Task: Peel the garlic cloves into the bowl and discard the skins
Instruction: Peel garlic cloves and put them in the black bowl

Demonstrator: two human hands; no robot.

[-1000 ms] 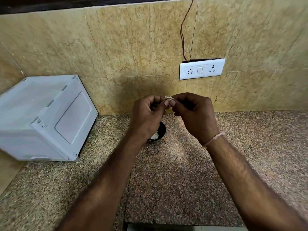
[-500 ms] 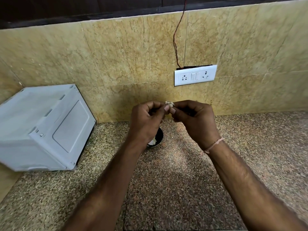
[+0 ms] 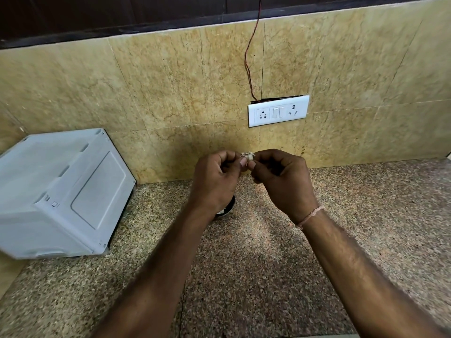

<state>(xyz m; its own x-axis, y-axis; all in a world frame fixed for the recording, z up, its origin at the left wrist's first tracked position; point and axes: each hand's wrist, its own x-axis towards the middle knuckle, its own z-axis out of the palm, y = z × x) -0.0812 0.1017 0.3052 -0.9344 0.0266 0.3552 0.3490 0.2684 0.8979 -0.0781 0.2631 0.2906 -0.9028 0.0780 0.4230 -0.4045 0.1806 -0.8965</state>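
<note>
Garlic clove (image 3: 248,156): pinched between both sets of fingertips, held up in front of the tiled wall, as it was a second ago; papery skin frays at its top.
Left hand (image 3: 214,178): fingers curled, thumb and forefinger gripping the clove's left side.
Right hand (image 3: 280,179): fingers curled, pinching the clove's right side.
Change: grip and hand positions barely differ; only the view has tilted.
Bowl (image 3: 228,208): dark, on the speckled counter (image 3: 256,264) below the left wrist, mostly hidden.
Meaning: peeling looks mid-way; skin not yet off.

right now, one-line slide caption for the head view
Both hands pinch a garlic clove above the dark bowl on the granite counter.
</note>
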